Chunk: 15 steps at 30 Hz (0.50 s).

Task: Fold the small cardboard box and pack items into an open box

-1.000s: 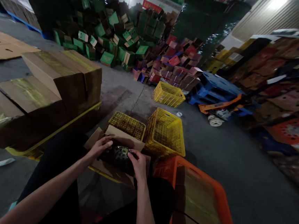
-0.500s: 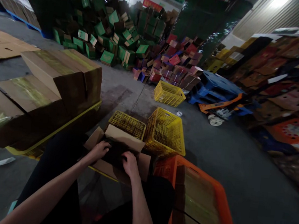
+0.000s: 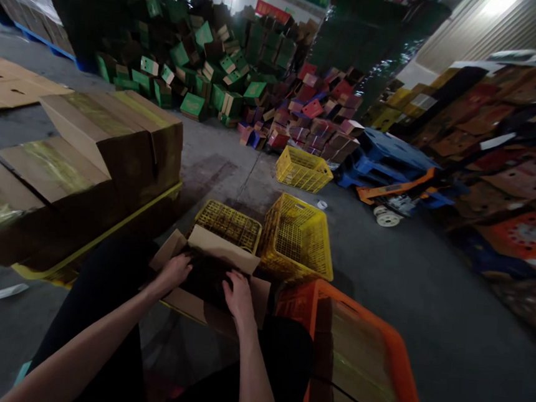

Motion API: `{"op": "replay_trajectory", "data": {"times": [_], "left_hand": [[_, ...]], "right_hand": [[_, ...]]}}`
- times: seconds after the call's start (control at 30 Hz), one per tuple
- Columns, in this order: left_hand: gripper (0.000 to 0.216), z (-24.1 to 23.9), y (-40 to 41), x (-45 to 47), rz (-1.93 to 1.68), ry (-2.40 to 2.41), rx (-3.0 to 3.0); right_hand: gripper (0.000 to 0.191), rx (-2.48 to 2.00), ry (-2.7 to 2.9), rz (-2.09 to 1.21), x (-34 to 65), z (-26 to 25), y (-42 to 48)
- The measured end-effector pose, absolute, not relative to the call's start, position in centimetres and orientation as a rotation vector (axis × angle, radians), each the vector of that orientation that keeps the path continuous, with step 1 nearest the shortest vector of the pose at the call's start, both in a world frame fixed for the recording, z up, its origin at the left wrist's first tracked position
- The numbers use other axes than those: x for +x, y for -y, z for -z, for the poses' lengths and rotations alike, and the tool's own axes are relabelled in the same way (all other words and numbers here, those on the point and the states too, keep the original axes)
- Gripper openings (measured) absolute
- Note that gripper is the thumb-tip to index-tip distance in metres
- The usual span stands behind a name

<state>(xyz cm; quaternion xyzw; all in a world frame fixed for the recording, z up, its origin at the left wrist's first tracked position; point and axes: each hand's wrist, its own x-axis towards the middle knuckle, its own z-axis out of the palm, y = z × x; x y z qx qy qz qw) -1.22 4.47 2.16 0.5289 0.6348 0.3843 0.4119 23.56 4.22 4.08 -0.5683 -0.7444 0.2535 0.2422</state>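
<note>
Head view: Two hands reach into an open box, lower centre of the frame, its flaps (image 3: 224, 249) spread wide. The left hand (image 3: 177, 271) and right hand (image 3: 240, 292) sit apart with fingers bent, tips lost in shadow; whether they grip anything cannot be told. Dark contents (image 3: 207, 277), glossy between the fingers a second ago, now lie dim inside the box, suggesting the handling has shifted deeper. Right of the box stand a yellow crate (image 3: 322, 249) and, lower right, an orange crate (image 3: 391, 349) of taped cartons (image 3: 362, 359).
</note>
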Motion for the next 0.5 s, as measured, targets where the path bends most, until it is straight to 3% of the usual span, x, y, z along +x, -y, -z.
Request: {"op": "replay_trajectory", "data": {"times": [0.17,0.33,0.5], "left_hand": [[0.026,-4.4,-4.2,-1.5,-1.067,-1.658,1.361],[0.03,-8.1,-3.6,-1.6,-1.348,-1.477,1.196],[0.049,-9.7,-2.8,-1.1,-1.307,-1.142,0.775]], "right_hand": [[0.027,-1.403,1.903,-0.753,23.4,-5.6,-4.4],[0.026,-1.374,1.769,-0.928,22.9,-6.2,-4.5],[0.051,-1.319,1.54,-1.3,22.0,-6.2,-3.8]]}}
